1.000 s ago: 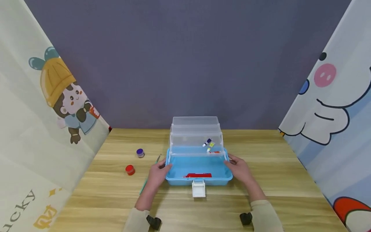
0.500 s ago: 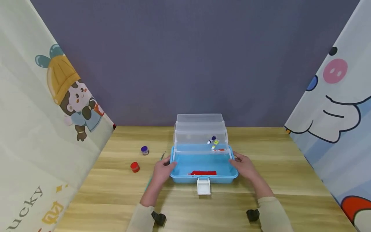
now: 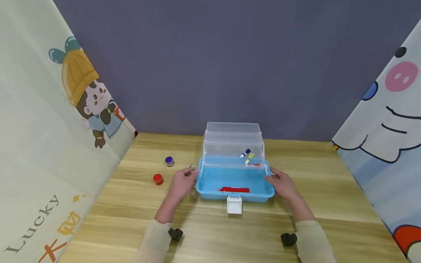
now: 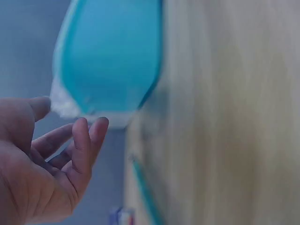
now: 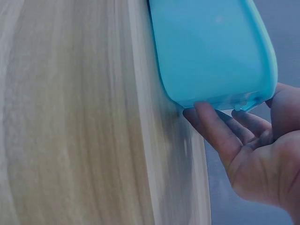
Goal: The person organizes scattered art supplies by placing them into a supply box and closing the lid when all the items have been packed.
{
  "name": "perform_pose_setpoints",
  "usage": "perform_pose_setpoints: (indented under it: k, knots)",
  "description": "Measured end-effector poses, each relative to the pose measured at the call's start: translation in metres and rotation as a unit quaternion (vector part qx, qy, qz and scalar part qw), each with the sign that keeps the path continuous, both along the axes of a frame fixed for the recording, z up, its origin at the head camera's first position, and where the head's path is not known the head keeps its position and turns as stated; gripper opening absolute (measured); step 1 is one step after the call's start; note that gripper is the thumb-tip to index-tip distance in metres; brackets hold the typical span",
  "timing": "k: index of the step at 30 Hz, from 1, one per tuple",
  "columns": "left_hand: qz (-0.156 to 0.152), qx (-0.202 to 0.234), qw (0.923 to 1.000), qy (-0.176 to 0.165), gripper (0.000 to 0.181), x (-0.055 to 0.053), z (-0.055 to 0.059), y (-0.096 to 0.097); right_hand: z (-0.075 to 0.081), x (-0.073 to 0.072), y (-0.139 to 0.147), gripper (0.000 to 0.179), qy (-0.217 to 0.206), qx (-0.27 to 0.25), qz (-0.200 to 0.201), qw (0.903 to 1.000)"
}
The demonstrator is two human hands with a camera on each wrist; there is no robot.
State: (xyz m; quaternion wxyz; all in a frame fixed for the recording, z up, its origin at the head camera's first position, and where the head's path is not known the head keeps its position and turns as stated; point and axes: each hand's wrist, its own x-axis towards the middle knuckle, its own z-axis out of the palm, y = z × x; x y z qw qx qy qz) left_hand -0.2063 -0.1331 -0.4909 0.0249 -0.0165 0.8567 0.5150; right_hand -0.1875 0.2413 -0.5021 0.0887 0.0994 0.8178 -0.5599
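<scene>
A light blue storage box (image 3: 210, 196) stands on the table in the head view, its clear stepped trays (image 3: 233, 137) raised at the back. A red tube (image 3: 235, 190) lies inside near the front wall. Small dark blue (image 3: 245, 153), yellow (image 3: 250, 158) and red-orange (image 3: 254, 164) tubes show around the trays. My right hand (image 3: 283, 185) holds the box's right end, thumb at the rim and fingers against the end wall (image 5: 206, 65). Beside the left end is my left hand (image 3: 181, 181); the left wrist view shows its fingers loosely bent and apart from the wall.
A purple-lidded jar (image 3: 169, 161) and a red jar (image 3: 158, 179) stand left of the box. A green-handled paintbrush (image 4: 146, 192) lies near my left hand, mostly hidden by it in the head view. A white latch (image 3: 234, 205) hangs from the box front. A dark wall (image 3: 230, 65) rises behind the table.
My left hand has let go of the box's left end and shifted slightly left, now covering most of the brush. My right hand stays at the right end. The head view has shifted.
</scene>
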Motion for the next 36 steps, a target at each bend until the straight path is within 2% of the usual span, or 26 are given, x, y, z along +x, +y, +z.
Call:
perform_pose_setpoints:
  k: [3, 7, 10, 14, 18, 26, 33, 36]
  knots:
    - [0.013, -0.052, 0.9985, 0.008, 0.044, 0.004, 0.01, -0.017, -0.002, 0.003, 0.001, 0.063, -0.015, 0.015, -0.006, 0.9998]
    - [0.027, -0.13, 0.9908, 0.027, 0.038, 0.011, 0.019, -0.04, -0.007, 0.004, 0.002, 0.064, -0.014, 0.004, -0.01, 0.9998]
    - [0.029, -0.165, 0.9853, 0.03, 0.037, 0.015, 0.02, -0.054, -0.007, 0.003, 0.002, 0.063, -0.01, 0.0, -0.016, 0.9998]
    - [0.046, -0.202, 0.9776, 0.034, 0.036, 0.018, 0.022, -0.071, -0.003, 0.002, 0.002, 0.062, -0.014, 0.004, -0.01, 0.9998]
    - [0.063, -0.215, 0.9732, 0.05, 0.039, 0.018, 0.025, -0.088, 0.001, 0.001, 0.0, 0.063, -0.012, -0.002, -0.009, 0.9999]
    - [0.056, -0.211, 0.9754, 0.03, 0.057, 0.012, 0.025, -0.113, 0.004, 0.002, 0.001, 0.063, -0.01, -0.001, -0.012, 0.9999]
    - [0.025, -0.203, 0.9787, 0.012, 0.066, 0.005, 0.014, -0.13, 0.004, 0.001, 0.004, 0.063, -0.003, -0.003, -0.013, 0.9999]
    - [0.006, -0.224, 0.9744, 0.021, 0.068, 0.001, 0.008, -0.14, 0.004, 0.0, 0.004, 0.063, -0.003, -0.006, -0.008, 0.9999]
